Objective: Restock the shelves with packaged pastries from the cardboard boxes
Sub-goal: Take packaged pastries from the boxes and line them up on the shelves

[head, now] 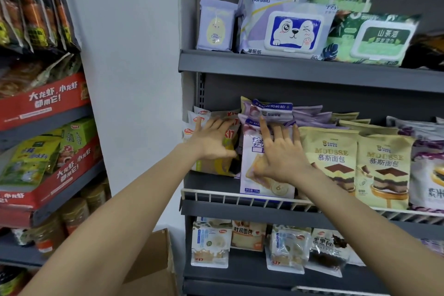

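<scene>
On the middle shelf of the grey rack stand purple pastry packs in a row, with more purple packs piled on top. My right hand lies flat with spread fingers against the front purple pack. My left hand presses with straight fingers on the white-and-orange pastry packs to the left of it. A cardboard box stands open on the floor below, partly hidden by my left arm.
Yellow mousse bread packs fill the shelf to the right. Wet-wipe packs sit on the shelf above, small bread packs on the shelf below. A white wire rail edges the middle shelf. Another rack stands at left.
</scene>
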{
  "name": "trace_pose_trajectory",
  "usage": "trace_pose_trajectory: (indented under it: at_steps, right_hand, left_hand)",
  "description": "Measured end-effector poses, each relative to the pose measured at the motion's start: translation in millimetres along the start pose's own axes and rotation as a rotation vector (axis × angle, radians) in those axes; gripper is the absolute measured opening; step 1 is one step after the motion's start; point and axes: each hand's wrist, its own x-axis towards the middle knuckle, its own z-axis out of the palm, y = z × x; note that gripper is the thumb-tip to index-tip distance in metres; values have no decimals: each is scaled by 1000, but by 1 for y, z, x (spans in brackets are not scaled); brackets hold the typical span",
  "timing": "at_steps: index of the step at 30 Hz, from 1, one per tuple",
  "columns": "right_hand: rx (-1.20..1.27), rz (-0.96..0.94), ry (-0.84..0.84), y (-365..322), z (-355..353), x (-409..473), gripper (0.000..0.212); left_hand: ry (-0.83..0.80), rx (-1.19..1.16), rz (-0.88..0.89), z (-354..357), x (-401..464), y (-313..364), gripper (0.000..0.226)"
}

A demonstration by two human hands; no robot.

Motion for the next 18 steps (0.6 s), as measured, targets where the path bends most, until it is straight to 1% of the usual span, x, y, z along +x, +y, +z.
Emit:
trace_pose_trajectory:
  at_steps: [1,3,4,5,6,9,11,12,14,16,18]
  right_hand:
    - [71,4,14,5,-6,2,117]
    - [205,71,128,17,-14,14,91]
    - [274,129,179,26,-18,26,78]
    - [325,191,191,35,-19,41,69]
    - [353,239,159,45,-17,59,65]
    - [424,279,-69,61,-8,98,71]
    - [562,251,-193,61,-7,112,71]
    - [599,220,-231,59,-8,115,70]
    - [569,156,-257,54,-11,120,71]
    - [524,108,-257,49,-10,118,68]
    - [464,117,-228,50,-3,117,68]
  left_hand:
    - [51,-91,12,0,0,4,84]
    - [111,-276,21,-1,2,12,79]
    - [109,-333,17,-3,2,16,80]
    - [93,-357,7,-5,4,19,83]
    - [69,-350,-6,-7,5,21,87]
    - [-45,-274,-48,-8,12,22,107]
    - [-137,-225,-68,-3,18,23,121]
    - [-161,-208,-76,-1,20,24,125]
    - [-166,-194,-93,-1,21,27,125]
    - [-163,-195,-92,-4,20,29,122]
    - [-175,-230,-72,-5,20,29,122]
